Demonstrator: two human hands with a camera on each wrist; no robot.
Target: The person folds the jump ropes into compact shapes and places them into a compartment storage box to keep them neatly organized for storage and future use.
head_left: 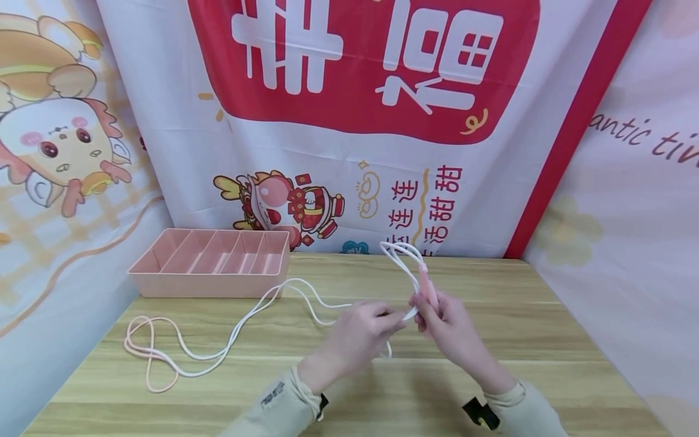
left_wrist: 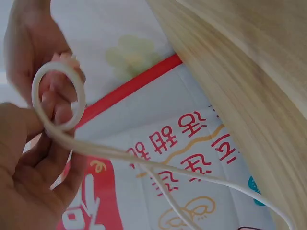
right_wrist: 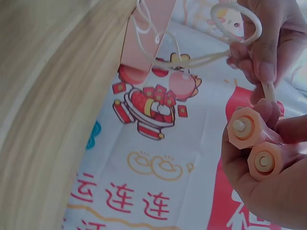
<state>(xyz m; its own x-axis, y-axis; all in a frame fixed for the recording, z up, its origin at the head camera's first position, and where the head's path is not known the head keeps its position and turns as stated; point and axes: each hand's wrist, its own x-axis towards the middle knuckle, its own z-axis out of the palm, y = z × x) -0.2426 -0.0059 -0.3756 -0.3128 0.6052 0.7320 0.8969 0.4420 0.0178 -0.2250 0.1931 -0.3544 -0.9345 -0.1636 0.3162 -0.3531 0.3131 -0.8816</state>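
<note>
A jump rope with a white cord (head_left: 238,331) and pink handles (head_left: 428,289) is held up over the table. My right hand (head_left: 450,331) grips both handles side by side; their hollow ends (right_wrist: 247,128) show in the right wrist view. Folded cord loops rise above that hand. My left hand (head_left: 360,334) pinches the doubled cord just left of the handles, and a small round loop (left_wrist: 82,98) stands out from its fingers in the left wrist view. The cord's long tail runs left over the table, ending in a pinkish bend (head_left: 150,352).
A pink divided box (head_left: 202,285) stands at the back left of the wooden table (head_left: 519,388), with the cord passing close in front of its right corner. Printed cloths hang behind and at both sides.
</note>
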